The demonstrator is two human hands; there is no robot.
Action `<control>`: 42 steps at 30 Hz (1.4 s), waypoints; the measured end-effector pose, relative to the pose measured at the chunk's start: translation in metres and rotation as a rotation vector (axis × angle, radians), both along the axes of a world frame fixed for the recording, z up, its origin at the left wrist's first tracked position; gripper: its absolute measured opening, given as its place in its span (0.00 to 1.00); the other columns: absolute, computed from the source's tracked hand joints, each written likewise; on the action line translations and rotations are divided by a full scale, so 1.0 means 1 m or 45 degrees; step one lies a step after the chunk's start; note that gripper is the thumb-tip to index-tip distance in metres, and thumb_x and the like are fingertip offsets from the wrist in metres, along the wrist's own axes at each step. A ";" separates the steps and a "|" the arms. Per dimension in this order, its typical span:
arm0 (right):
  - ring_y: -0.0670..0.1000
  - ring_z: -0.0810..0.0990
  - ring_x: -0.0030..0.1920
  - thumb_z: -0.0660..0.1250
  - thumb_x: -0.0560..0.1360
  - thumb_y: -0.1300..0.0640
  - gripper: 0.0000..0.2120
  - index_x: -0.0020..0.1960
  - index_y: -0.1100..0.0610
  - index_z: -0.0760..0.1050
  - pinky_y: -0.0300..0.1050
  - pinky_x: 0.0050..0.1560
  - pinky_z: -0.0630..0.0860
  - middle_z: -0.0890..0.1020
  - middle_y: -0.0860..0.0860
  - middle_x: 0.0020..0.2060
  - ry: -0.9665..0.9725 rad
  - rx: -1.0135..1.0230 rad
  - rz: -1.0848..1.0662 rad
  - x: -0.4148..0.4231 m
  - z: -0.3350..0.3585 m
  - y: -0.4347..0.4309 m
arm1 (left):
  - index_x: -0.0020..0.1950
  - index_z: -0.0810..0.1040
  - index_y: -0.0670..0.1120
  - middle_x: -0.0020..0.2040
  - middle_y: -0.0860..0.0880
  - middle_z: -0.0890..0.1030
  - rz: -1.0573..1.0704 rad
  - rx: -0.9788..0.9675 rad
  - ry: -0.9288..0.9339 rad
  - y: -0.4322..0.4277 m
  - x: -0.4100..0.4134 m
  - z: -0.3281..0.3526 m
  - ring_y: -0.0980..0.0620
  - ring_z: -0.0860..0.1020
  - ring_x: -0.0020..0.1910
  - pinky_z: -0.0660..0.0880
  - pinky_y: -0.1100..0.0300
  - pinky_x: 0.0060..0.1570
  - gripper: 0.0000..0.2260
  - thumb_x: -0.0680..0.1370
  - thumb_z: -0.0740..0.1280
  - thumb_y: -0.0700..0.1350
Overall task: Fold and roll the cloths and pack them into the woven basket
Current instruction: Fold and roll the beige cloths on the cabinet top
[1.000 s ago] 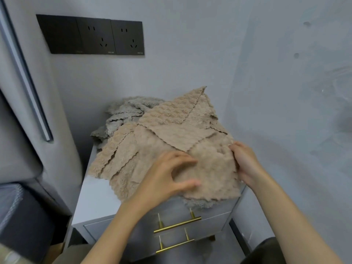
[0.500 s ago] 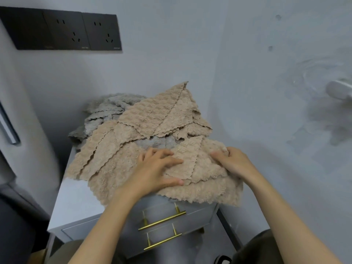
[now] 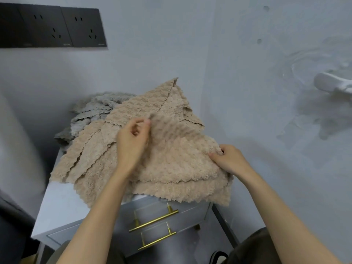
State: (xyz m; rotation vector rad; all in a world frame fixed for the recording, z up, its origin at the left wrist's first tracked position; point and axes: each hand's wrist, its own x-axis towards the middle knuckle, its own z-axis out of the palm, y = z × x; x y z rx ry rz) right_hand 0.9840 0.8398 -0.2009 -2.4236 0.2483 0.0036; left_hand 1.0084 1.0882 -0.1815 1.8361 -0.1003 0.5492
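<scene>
A person is working at a cabinet surface [image 3: 59,204] heaped with cloths. The left hand [image 3: 133,143] is pinching the top beige cloth [image 3: 177,162] near its ten o'clock edge, and the right hand [image 3: 231,160] is pinching its three o'clock corner. Seemingly mid-fold: pulling both corners taut should square it. No basket is showing.

Soft, cool, even light here, fairly dim, no hard glare anywhere. Pale, broad shadows smear across the wall [image 3: 247,96] right of the fingers [image 3: 146,122]. Below the fingers, the brass handles [image 3: 154,221] catch a thin, dull glint. The beige cloth [image 3: 177,161] around them reads slightly soft, its pile mushy. Far left of the fingers the frame edge dissolves into blur, and the socket panel [image 3: 51,27] up-left slants with wide-angle bend.
</scene>
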 end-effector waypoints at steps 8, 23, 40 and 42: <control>0.50 0.70 0.32 0.61 0.78 0.53 0.16 0.33 0.54 0.64 0.45 0.34 0.64 0.72 0.49 0.30 -0.064 0.090 -0.046 0.001 -0.001 -0.011 | 0.70 0.67 0.47 0.56 0.53 0.77 0.164 0.230 0.181 0.025 -0.006 -0.012 0.58 0.76 0.50 0.72 0.63 0.46 0.21 0.79 0.61 0.54; 0.53 0.78 0.37 0.60 0.80 0.49 0.16 0.41 0.59 0.71 0.43 0.40 0.78 0.79 0.57 0.38 0.204 0.528 -0.011 -0.023 0.012 -0.028 | 0.37 0.82 0.52 0.29 0.45 0.79 -0.026 0.562 0.409 0.045 -0.033 -0.028 0.56 0.68 0.24 0.64 0.65 0.27 0.10 0.75 0.69 0.55; 0.48 0.70 0.31 0.63 0.79 0.57 0.07 0.45 0.58 0.77 0.39 0.32 0.69 0.75 0.52 0.39 -0.163 0.759 -0.172 -0.040 0.020 -0.045 | 0.45 0.82 0.46 0.40 0.48 0.82 -0.164 -0.121 0.410 0.042 -0.044 -0.011 0.52 0.77 0.38 0.73 0.63 0.38 0.10 0.74 0.69 0.52; 0.46 0.73 0.26 0.63 0.79 0.60 0.05 0.45 0.58 0.75 0.36 0.27 0.69 0.75 0.51 0.37 -0.286 1.002 -0.195 -0.040 0.028 -0.041 | 0.45 0.83 0.51 0.41 0.54 0.84 -0.201 -0.299 0.313 0.044 -0.049 -0.001 0.59 0.80 0.39 0.73 0.70 0.36 0.09 0.71 0.70 0.55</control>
